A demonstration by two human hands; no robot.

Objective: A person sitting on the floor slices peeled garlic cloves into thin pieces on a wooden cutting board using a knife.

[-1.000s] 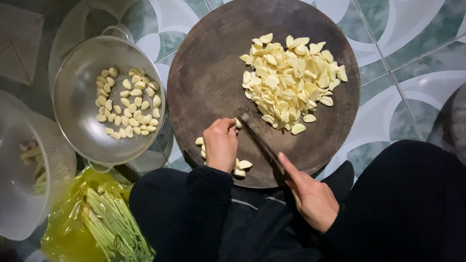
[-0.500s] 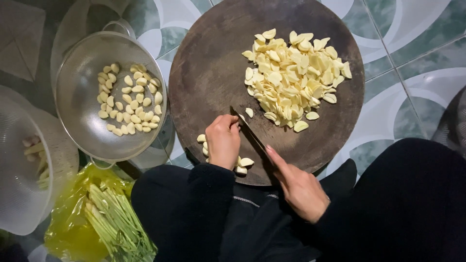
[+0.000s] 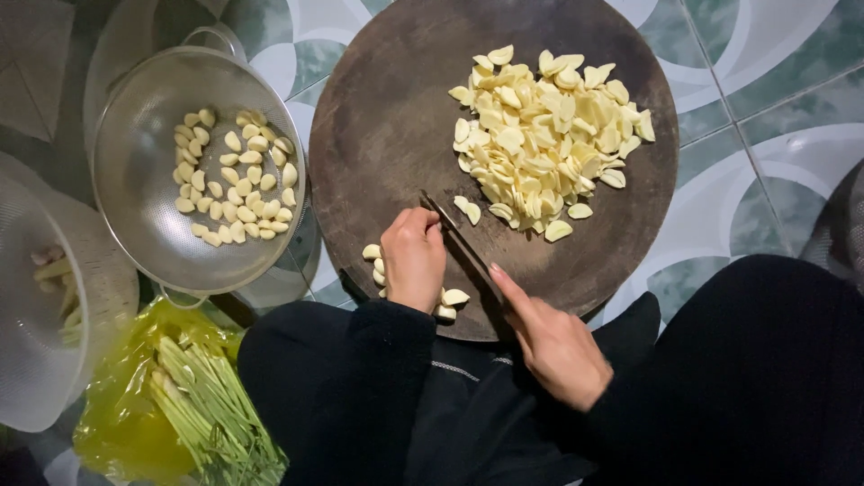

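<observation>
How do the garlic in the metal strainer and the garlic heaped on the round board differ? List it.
The garlic in the metal strainer is whole, plump cloves; the heap on the round board is thin flat slices. The strainer's cloves lie spread loosely in about one layer; the board's slices are stacked in a thick mound. The mound also covers more area than the cloves do. Both are peeled and pale yellow-white.

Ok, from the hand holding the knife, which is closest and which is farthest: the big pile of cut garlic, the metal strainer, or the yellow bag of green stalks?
Measured from the right hand in the head view:
1. Pile of sliced garlic: closest, up on the round board's far side.
2. Yellow bag of green stalks: next, low on the left.
3. Metal strainer: farthest, upper left, holding whole cloves.
</observation>
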